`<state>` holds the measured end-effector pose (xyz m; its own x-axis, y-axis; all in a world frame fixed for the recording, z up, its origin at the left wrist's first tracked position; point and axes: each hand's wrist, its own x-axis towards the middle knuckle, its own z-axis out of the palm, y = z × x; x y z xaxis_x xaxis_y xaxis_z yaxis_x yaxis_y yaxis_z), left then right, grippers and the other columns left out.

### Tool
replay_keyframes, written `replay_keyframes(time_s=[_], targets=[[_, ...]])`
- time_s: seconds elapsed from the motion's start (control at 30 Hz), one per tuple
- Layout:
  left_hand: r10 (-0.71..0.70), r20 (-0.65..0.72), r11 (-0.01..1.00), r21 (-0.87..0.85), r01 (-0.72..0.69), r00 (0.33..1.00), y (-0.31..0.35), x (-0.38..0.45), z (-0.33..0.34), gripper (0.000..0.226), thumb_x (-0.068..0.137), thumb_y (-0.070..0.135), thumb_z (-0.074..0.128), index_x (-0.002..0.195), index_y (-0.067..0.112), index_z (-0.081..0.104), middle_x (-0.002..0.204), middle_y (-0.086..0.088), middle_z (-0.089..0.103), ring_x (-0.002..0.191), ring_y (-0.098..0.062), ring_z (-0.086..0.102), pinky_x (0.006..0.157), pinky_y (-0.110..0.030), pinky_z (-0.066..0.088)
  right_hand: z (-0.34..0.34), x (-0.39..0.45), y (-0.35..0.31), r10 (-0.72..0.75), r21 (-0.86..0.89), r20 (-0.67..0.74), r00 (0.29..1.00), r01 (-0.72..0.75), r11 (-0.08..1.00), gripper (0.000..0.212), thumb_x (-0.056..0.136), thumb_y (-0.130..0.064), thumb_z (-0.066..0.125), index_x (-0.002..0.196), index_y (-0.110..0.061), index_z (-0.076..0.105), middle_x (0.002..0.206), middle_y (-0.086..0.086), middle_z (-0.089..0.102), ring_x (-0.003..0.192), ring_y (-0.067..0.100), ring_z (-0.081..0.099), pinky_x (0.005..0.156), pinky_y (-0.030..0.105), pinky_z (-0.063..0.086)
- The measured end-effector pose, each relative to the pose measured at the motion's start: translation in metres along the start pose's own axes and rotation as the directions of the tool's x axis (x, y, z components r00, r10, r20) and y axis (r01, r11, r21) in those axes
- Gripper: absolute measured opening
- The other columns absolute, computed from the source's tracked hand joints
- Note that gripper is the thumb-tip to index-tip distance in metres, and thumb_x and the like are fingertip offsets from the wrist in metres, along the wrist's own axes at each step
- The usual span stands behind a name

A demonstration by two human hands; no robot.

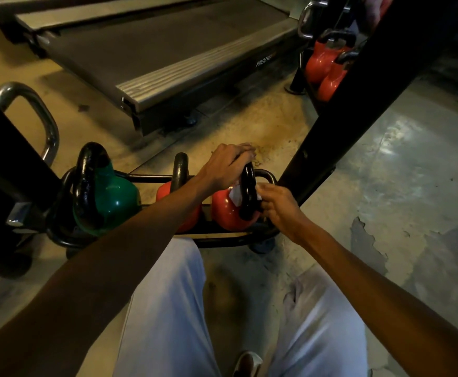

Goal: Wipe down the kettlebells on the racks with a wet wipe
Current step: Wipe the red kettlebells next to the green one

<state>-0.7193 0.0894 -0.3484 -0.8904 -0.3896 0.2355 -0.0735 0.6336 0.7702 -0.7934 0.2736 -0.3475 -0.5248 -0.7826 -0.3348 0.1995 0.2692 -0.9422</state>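
Note:
Three kettlebells stand on the low black rack (222, 242): a green one (116, 198) at the left, a red one (165, 193) in the middle, and a red one (227, 210) at the right. My left hand (226, 167) grips the top of the right kettlebell's black handle (248, 195). My right hand (278, 204) presses a white wet wipe (236, 195) against that handle, the wipe showing through the handle's loop. Two more red kettlebells (323, 69) sit on a second rack at the upper right.
A treadmill deck (151, 58) lies on the floor behind the rack. A black slanted frame post (339, 123) rises at the rack's right end, a chrome handle (36, 112) at the left. My legs in light trousers fill the foreground; the concrete floor (402, 164) lies to the right.

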Motion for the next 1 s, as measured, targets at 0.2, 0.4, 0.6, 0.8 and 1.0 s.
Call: replay_keyframes(time_s=[0.2,0.4,0.6,0.8,1.0], targets=[[-0.002,-0.03,0.999,0.045,0.003,1.0,0.013,-0.014,0.009,0.052,0.101,0.032,0.043,0.138,0.003,0.066,0.152,-0.014,0.056,0.146,-0.013,0.042,0.116,-0.01,0.022,-0.012,-0.021,0.025,-0.281,-0.331,0.042,0.959,0.279,0.902,0.025,0.106,-0.012,0.058,0.129,-0.003,0.064,0.113,0.013,0.077,0.107,0.026,0.075,0.092,0.042,0.062],[-0.071,-0.036,0.985,0.158,0.075,0.997,0.023,-0.031,0.019,0.068,0.099,0.04,0.04,0.161,0.012,0.038,0.171,-0.009,0.028,0.16,-0.021,0.019,0.129,-0.041,0.016,-0.026,-0.021,0.008,-0.365,-0.762,0.154,0.918,0.346,0.548,0.015,0.105,-0.016,0.06,0.115,-0.02,0.069,0.097,-0.008,0.073,0.09,0.004,0.068,0.08,0.038,0.059],[-0.005,-0.146,0.971,0.235,0.04,0.989,0.022,-0.037,0.033,0.063,0.102,0.039,0.043,0.157,0.008,0.045,0.167,-0.014,0.035,0.158,-0.028,0.026,0.131,-0.049,0.011,-0.046,-0.025,0.005,-0.346,-0.862,0.114,0.931,0.265,0.431,0.028,0.106,-0.018,0.055,0.131,-0.023,0.068,0.117,0.001,0.074,0.101,0.015,0.07,0.087,0.04,0.06],[0.324,-0.167,0.911,0.319,-0.26,0.931,0.044,-0.045,0.077,0.04,0.101,0.024,0.056,0.131,-0.001,0.067,0.144,-0.018,0.061,0.138,-0.03,0.054,0.126,-0.043,0.031,-0.062,-0.035,0.015,-0.328,-0.885,0.028,0.944,0.176,0.432,0.025,0.103,-0.021,0.052,0.12,-0.026,0.069,0.109,0.006,0.076,0.093,0.025,0.071,0.08,0.044,0.061],[0.361,-0.097,0.907,0.266,-0.326,0.927,0.07,-0.05,0.114,0.031,0.1,0.023,0.06,0.12,0.004,0.075,0.124,-0.012,0.073,0.111,-0.025,0.068,0.095,-0.041,0.053,-0.097,-0.046,0.024,-0.222,-0.875,-0.063,0.973,0.053,0.482,0.022,0.104,-0.025,0.056,0.122,-0.024,0.069,0.11,0.006,0.076,0.093,0.024,0.072,0.077,0.033,0.056]])
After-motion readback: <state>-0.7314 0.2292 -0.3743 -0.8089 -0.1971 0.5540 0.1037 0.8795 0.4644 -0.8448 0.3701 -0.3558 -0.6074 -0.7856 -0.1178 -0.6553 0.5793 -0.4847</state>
